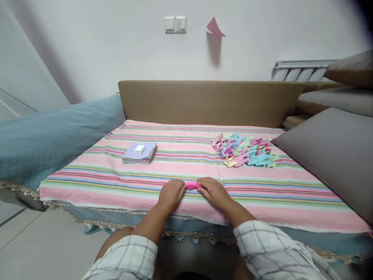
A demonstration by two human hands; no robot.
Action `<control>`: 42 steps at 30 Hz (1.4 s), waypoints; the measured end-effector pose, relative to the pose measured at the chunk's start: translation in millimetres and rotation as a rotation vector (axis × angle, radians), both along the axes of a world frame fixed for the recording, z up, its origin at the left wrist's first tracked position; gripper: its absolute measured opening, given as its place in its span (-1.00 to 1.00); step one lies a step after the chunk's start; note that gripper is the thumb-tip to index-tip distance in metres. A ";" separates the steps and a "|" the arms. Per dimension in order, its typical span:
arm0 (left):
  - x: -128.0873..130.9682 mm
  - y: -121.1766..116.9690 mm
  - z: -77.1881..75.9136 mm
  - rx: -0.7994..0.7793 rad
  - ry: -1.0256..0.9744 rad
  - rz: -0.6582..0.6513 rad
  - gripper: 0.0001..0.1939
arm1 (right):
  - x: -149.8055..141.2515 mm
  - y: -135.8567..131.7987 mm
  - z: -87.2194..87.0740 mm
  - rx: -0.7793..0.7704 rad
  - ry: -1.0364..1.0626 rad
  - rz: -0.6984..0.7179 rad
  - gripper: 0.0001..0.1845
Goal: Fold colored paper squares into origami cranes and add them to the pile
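Note:
Between my two hands, low over the striped cloth (96,171), stretches a narrow folded piece of bright pink paper (192,186). My left hand (171,195) pinches its left end and my right hand (214,191) pinches its right end; the fingers hide both ends. Beyond my right hand lies a cluster of folded paper cranes (246,149) in pink, blue, purple, green and yellow. Off to the left rests a stack of square paper sheets (140,152), purple on top, with a small white block (140,149) sitting on it.
The cloth covers a sofa seat with a brown backrest (210,103). A blue-covered armrest (61,126) borders the left; grey cushions (329,151) pile up at the right. On the wall behind are switches (175,25) and a pink paper piece (215,27).

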State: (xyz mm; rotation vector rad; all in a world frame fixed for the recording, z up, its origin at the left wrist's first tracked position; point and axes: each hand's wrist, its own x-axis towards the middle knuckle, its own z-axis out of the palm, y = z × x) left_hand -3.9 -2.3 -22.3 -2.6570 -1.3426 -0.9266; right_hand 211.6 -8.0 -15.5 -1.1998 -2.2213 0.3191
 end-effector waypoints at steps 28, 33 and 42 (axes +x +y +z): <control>20.0 -23.0 -17.0 -0.069 0.347 -0.069 -0.31 | -18.3 -5.4 -2.2 -0.047 -0.130 -0.186 -0.60; 20.4 -22.9 -19.1 -0.052 0.335 -0.064 -0.29 | -20.2 -0.8 -2.3 -0.078 -0.163 -0.160 -0.56; 19.6 -22.9 -18.3 -0.049 0.319 -0.063 -0.30 | -16.7 0.2 2.8 -0.039 -0.227 -0.158 -0.63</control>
